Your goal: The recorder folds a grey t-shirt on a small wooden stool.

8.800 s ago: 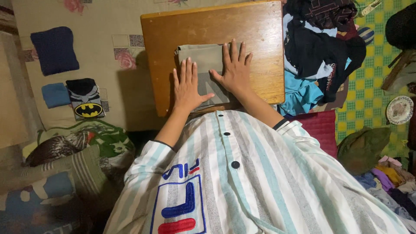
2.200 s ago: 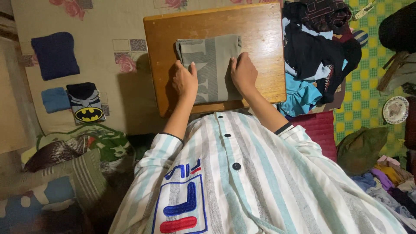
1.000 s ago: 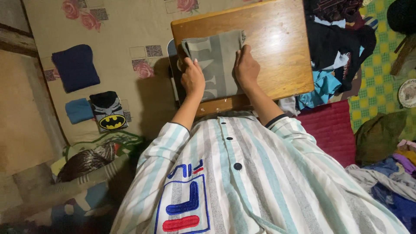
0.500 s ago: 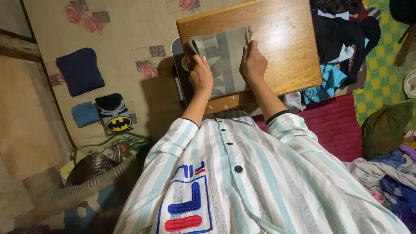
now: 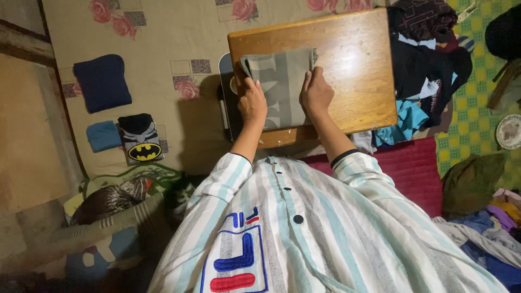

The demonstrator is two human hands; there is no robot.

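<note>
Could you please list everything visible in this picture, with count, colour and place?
folded grey-green cloth garment with pale lettering: one, on the wooden board
rectangular wooden board table: one, brown, top centre
folded navy garment: one, on the beige floral mat, left
folded light-blue garment: one, below the navy one
folded black garment with yellow emblem: one, beside the light-blue one
beige floral mat: one, under the folded items
pile of dark unfolded clothes: one, black, blue, right of board
red quilted cushion: one, lower right
patterned round plate: one, right edge
left hand: gripping the garment's left edge
right hand: gripping its right edge
</note>
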